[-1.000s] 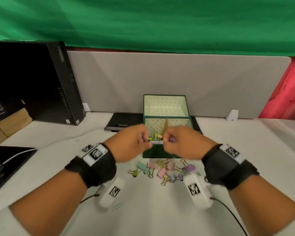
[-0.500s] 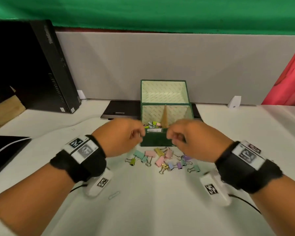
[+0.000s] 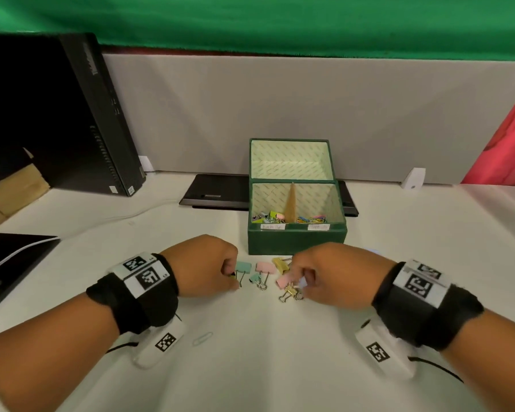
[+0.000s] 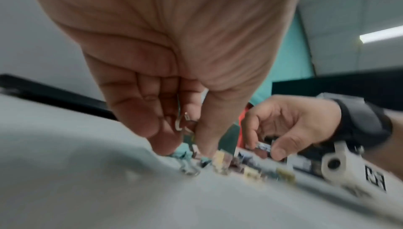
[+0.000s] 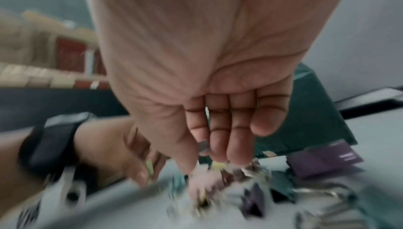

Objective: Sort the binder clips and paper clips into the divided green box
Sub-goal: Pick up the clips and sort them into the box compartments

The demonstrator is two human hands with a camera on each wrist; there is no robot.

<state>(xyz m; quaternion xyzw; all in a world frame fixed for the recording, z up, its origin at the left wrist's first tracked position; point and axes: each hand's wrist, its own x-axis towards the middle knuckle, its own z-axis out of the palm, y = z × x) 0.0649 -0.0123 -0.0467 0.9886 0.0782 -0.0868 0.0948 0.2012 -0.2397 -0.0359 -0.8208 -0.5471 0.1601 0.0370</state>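
Note:
The green box stands open, with binder clips left of its divider and paper clips to the right. In front of it lie several pastel binder clips in a loose pile. My left hand is down at the pile's left end, and its fingers and thumb pinch a yellow-green binder clip by its wire handle. My right hand is at the pile's right end and pinches a small lilac binder clip. One paper clip lies alone nearer me.
A black computer tower leans at the back left. A flat black device lies behind the box, against the grey partition. A dark pad with a white cable is at the left edge. A purple card lies by the box.
Both hands came back from over the box's front and dropped to the pile on the table, where each now pinches a clip. The head view tilted down.

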